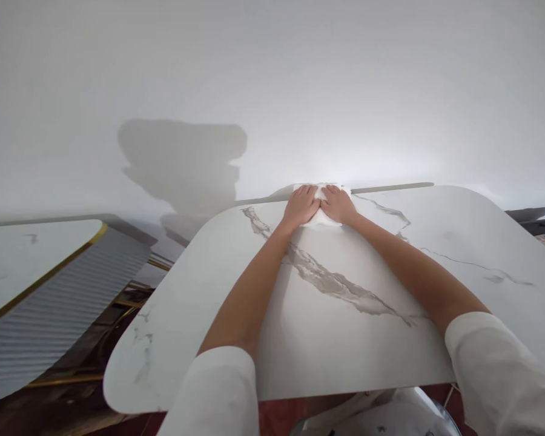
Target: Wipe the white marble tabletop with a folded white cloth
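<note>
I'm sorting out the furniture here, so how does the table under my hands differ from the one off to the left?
The near table shows bold grey veining and a plain white edge; the left table looks almost unveined, with a gold rim above a ribbed grey side. The near table bears both hands on a white cloth; the left table bears nothing visible. Both have pale marble-look tops with rounded corners.

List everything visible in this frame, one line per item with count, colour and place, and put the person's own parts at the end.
marble table: 1, white with grey veins, centre, reaching to the wall
cloth: 1, white, at the table's far edge, pressed under both hands
second table: 1, white top with gold trim and ribbed grey side, far left
wall: 1, white, behind the tables, with a grey shadow on it
floor: dark reddish brown, between and below the tables
left hand: 1, flat on the cloth, palm down
right hand: 1, flat on the cloth, beside the left
sleeves: 2, white, pushed up the arms, bottom edge
</note>
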A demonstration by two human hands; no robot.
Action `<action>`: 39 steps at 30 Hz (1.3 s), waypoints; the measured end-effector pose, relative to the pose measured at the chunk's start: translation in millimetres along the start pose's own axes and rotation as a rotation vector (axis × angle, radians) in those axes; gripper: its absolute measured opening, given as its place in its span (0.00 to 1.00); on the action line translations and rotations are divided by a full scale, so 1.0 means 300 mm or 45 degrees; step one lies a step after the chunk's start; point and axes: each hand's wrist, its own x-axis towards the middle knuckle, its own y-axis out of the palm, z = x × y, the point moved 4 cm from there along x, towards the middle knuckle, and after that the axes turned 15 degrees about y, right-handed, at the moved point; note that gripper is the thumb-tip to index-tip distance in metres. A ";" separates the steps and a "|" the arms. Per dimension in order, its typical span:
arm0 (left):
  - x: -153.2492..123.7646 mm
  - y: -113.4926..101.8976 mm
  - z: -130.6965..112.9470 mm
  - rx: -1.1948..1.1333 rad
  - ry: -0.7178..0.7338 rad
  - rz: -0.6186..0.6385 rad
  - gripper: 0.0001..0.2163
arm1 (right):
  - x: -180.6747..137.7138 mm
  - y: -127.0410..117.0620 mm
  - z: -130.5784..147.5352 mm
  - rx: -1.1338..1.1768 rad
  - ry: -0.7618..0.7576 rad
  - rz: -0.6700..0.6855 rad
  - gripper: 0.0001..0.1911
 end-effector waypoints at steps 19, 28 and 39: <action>-0.221 -0.071 -0.214 -0.010 0.089 0.003 0.24 | -0.350 -0.035 0.053 -0.140 0.031 -0.075 0.28; -0.450 -0.173 -0.372 0.007 0.078 -0.035 0.24 | -0.618 -0.065 0.142 -0.115 -0.042 -0.043 0.28; -0.708 -0.266 -0.550 0.055 -0.044 0.046 0.26 | -0.899 -0.074 0.225 -0.094 -0.197 -0.043 0.29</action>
